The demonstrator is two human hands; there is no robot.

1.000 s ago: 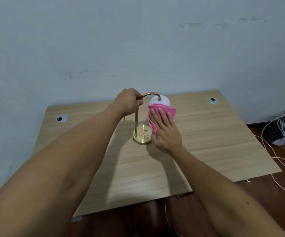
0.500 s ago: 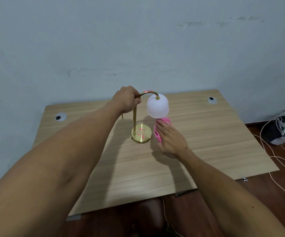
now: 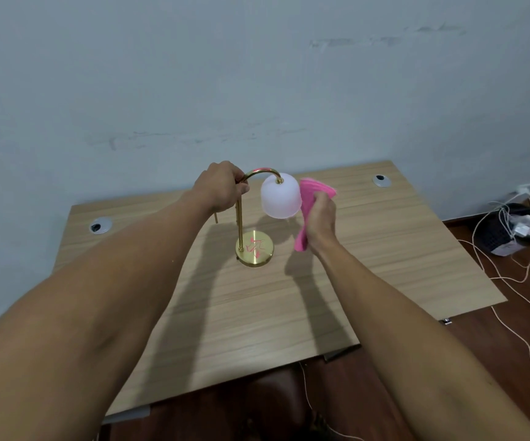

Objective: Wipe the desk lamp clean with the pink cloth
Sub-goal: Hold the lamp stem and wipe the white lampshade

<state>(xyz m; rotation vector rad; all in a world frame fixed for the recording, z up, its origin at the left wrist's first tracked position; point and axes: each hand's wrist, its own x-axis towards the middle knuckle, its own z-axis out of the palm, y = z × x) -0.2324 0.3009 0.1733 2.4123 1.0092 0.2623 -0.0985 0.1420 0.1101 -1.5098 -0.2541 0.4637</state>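
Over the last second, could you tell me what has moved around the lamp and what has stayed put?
The right hand carried the pink cloth from the near face of the white shade down towards the desk, then up to the shade's right side, keeping hold of it throughout. The left hand stayed gripping the gold arm; the lamp's base has not moved.

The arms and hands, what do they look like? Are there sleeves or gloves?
Both arms are bare right up to the picture's edge, no sleeves showing. The left hand and right hand wear no gloves, and no rings, watch or bracelets show. The fingers are bare too.
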